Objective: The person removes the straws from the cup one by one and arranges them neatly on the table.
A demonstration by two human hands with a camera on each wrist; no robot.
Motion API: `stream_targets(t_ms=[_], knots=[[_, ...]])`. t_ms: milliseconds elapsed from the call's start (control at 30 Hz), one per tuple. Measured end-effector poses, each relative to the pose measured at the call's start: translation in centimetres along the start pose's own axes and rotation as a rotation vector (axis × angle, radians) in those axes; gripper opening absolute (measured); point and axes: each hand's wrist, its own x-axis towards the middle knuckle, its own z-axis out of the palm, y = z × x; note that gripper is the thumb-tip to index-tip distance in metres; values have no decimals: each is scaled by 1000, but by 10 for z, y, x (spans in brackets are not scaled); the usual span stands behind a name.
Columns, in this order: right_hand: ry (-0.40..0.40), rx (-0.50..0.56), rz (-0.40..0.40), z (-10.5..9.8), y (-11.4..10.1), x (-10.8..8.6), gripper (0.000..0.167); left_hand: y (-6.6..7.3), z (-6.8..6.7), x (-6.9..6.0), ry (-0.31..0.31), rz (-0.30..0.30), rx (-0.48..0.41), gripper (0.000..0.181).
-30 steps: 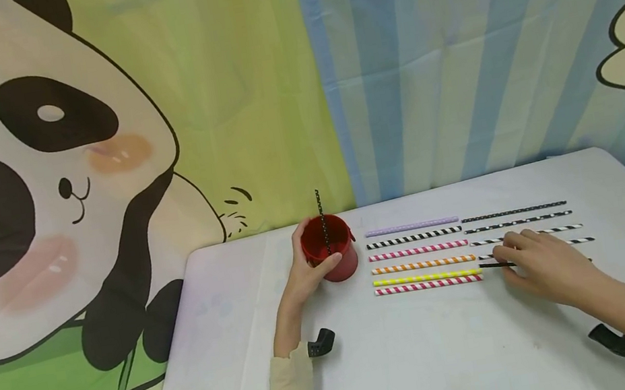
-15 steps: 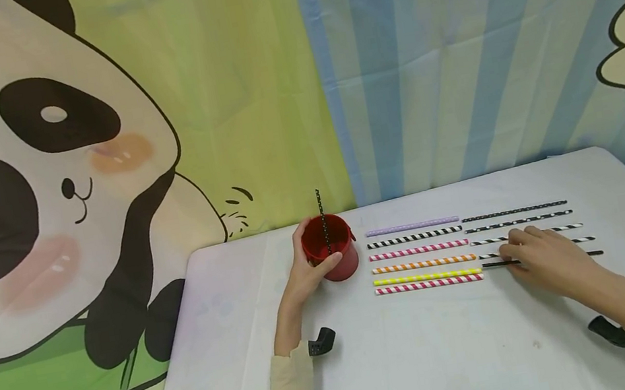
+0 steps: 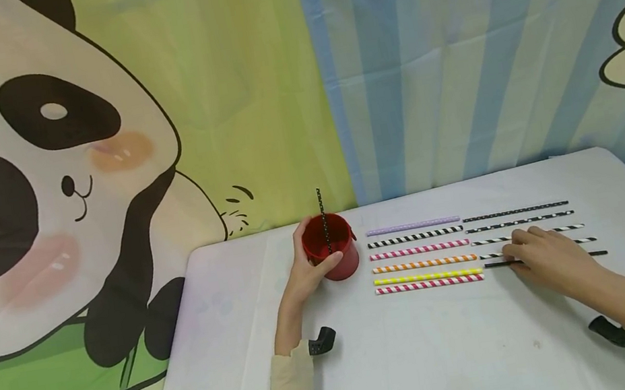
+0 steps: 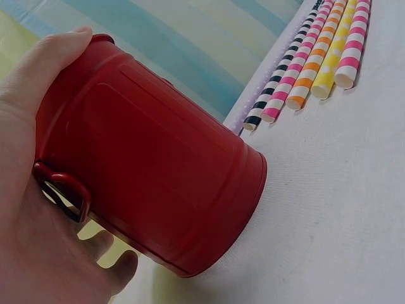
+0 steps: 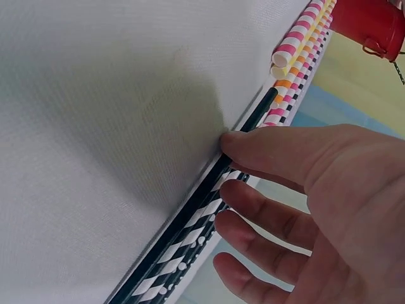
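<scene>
My left hand (image 3: pixel 303 273) grips a small red metal bucket (image 3: pixel 346 267) round its side, thumb at the rim. A black straw with light dots (image 3: pixel 322 215) stands in it. In the left wrist view the bucket (image 4: pixel 158 158) shows a wire handle loop near the palm. To the right, my right hand (image 3: pixel 549 258) pinches a plain black straw (image 3: pixel 598 253) at the near end of the right-hand row. The right wrist view has the thumb on this black straw (image 5: pixel 193 197); the index finger is mostly hidden behind it, and the other fingers are loosely bent.
Several striped and dotted paper straws lie in two parallel columns: a colourful one with a yellow straw (image 3: pixel 426 277) and a black-and-white one with a dotted straw (image 3: pixel 518 222). A panda-print curtain (image 3: pixel 248 96) hangs behind the white table (image 3: pixel 436 353).
The plain black straw has shifted slightly right and turned more parallel to the straws behind it, my right hand moving with it. My left hand and the bucket keep their place.
</scene>
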Motion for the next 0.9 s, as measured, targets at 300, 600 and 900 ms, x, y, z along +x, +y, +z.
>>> stream_targets(t_ms=[300,600,900], knots=[[-21,29,20,0,-2,0,17,-1,0,0,2,0,-2,95],[-30,25,32,0,-2,1,20,-2,0,1,3,9,-3,92],[-63,44,29,-6,-3,3,25,-3,1,0,7,10,-12,93]])
